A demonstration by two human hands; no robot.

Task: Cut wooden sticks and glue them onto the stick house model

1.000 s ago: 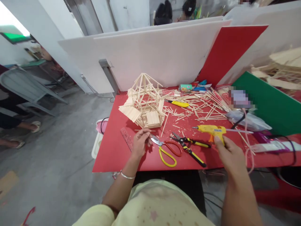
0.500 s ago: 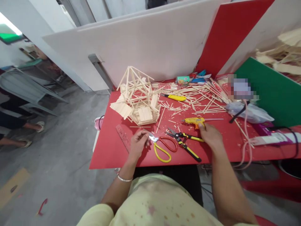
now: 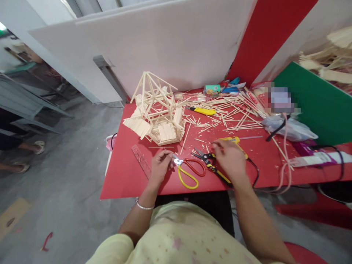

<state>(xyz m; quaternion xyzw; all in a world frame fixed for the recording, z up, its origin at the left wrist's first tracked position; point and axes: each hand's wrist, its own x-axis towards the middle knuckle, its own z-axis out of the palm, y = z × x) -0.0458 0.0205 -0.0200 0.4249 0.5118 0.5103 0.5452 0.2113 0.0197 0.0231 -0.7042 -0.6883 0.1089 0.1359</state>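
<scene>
My left hand [image 3: 160, 164] rests on the red table [image 3: 123, 179] in a pinch, fingertips pressed together beside the blades of the red-and-yellow scissors [image 3: 189, 172]. What it pinches is too small to make out. My right hand [image 3: 229, 158] lies over the black-and-yellow cutters [image 3: 205, 156], fingers curled onto their handles. The yellow glue gun [image 3: 233, 140] lies on the table just behind that hand, with its black cord trailing right. A house model of wooden sticks [image 3: 155, 110] stands beyond my left hand.
A red ruler [image 3: 141, 165] lies left of my left hand. Loose sticks [image 3: 236, 117], a yellow utility knife [image 3: 202, 110] and a plastic bag [image 3: 291, 130] cover the far table. White, red and green boards [image 3: 316, 102] wall the back. Someone's sandalled feet [image 3: 33, 146] are at the left.
My right hand brought the glue gun leftward, laid it down and moved onto the cutters. My left hand stayed pinched by the scissors. The view tilted down.
</scene>
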